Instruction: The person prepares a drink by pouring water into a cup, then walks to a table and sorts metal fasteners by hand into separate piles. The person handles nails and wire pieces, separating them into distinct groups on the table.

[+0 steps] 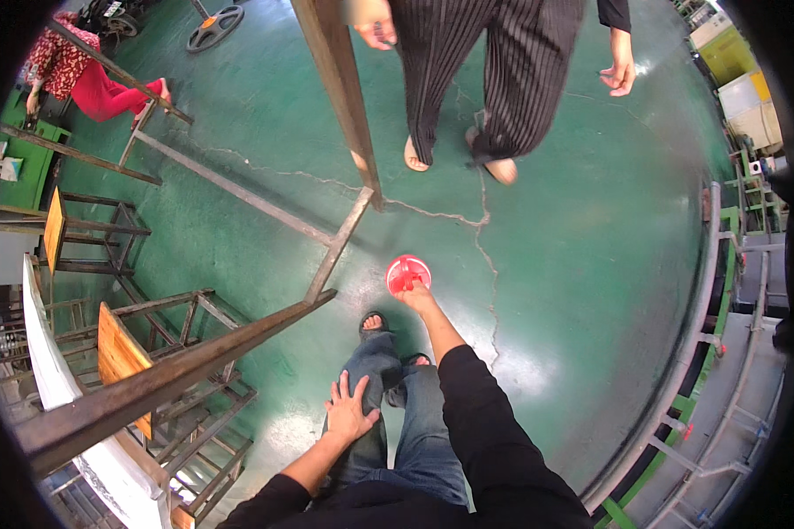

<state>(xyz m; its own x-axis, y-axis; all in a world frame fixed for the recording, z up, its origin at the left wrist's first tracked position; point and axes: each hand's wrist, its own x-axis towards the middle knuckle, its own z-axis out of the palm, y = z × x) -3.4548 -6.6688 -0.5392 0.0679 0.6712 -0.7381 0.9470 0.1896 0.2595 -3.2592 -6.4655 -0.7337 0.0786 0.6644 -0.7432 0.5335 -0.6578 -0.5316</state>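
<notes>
My right hand [416, 297] reaches forward with its fingers closed on the near side of a round red plastic thing with a pale rim [405, 268]. Its exact kind is too small to make out. It shows in front of my feet, against the green floor, and I cannot tell whether it touches the floor. Lying on the left leg of my jeans [366, 357], near the knee, my left hand [350, 412] is spread and holds nothing.
Ahead stands a person in dark striped trousers [525, 79]. A metal frame [340, 238] rises close on my left, with wooden-topped stools [125, 353] beyond it. A person in red [101, 93] is at the far left. Pipes and green rails [710, 353] run along the right.
</notes>
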